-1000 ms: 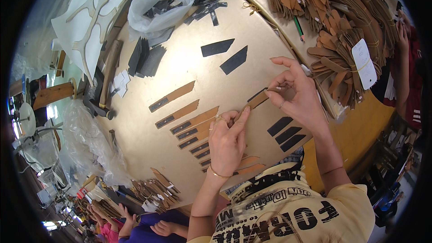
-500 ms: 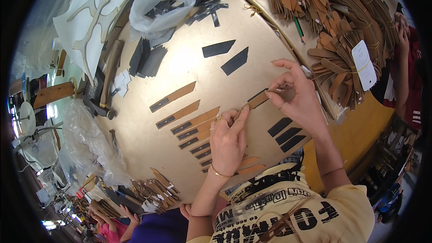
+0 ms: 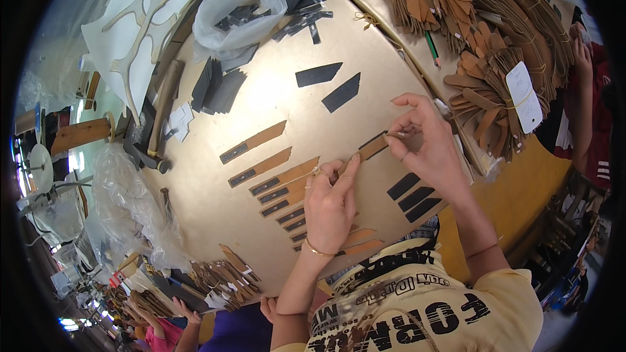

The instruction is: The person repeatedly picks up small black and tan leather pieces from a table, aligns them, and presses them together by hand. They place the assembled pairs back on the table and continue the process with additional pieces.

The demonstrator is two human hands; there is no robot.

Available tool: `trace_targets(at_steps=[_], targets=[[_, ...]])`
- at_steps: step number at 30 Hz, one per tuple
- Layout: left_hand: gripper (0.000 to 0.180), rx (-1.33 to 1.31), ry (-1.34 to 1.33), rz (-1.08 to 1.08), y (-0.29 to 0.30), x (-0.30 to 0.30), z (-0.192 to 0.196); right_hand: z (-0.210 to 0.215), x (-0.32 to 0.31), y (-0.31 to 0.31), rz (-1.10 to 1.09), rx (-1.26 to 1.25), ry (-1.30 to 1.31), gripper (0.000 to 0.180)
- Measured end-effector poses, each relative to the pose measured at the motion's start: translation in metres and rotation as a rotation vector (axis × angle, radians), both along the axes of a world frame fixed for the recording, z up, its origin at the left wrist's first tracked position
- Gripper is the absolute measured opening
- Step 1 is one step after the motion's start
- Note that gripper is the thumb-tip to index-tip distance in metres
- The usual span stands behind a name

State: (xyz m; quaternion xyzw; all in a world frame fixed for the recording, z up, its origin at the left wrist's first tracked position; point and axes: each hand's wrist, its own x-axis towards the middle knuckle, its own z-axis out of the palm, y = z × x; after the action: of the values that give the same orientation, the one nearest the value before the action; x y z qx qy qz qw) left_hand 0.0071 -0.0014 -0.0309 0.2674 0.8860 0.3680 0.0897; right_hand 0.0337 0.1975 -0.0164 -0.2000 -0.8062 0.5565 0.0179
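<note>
A brown leather strip (image 3: 374, 148) with a black edge lies between my hands on the pale tabletop. My left hand (image 3: 331, 205) bears down on its near end, thumb and index fingertip together there and the other fingers curled. At the far end, my right hand (image 3: 425, 146) pinches the strip between thumb and index finger, its other fingers raised. Left of my left hand lie several brown strips with black patches (image 3: 253, 141) in a slanting row, the lowest partly hidden behind my wrist. Black strips (image 3: 411, 194) sit below my right hand, and two black pieces (image 3: 330, 85) lie farther up.
A clear plastic bag (image 3: 240, 16) of black pieces stands at the far left, near a black stack (image 3: 218, 86) and a hammer (image 3: 164, 111). Bundled brown leather pieces (image 3: 486, 85) fill the far right beside a green pencil (image 3: 432, 48). Other people's arms show at both sides.
The whole view has shifted slightly. Both hands keep the same hold on the leather strip, with hardly any movement.
</note>
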Motion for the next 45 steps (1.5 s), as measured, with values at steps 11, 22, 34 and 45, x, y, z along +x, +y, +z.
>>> trace_targets(at_steps=[11,22,34,45], targets=[[0.048,-0.190,0.149,-0.081,0.005,0.007,-0.005,0.002,-0.001,0.000,0.001,-0.014,-0.024,0.049],[0.052,-0.212,0.250,-0.074,0.011,0.018,-0.007,-0.003,0.005,-0.007,0.000,0.072,0.051,0.052],[0.048,-0.332,0.212,-0.080,0.014,0.022,-0.004,0.004,0.024,-0.021,0.322,0.709,0.269,0.046],[0.048,-0.281,0.222,-0.051,0.017,0.020,0.001,-0.001,0.016,-0.001,-0.015,0.307,0.096,0.042]])
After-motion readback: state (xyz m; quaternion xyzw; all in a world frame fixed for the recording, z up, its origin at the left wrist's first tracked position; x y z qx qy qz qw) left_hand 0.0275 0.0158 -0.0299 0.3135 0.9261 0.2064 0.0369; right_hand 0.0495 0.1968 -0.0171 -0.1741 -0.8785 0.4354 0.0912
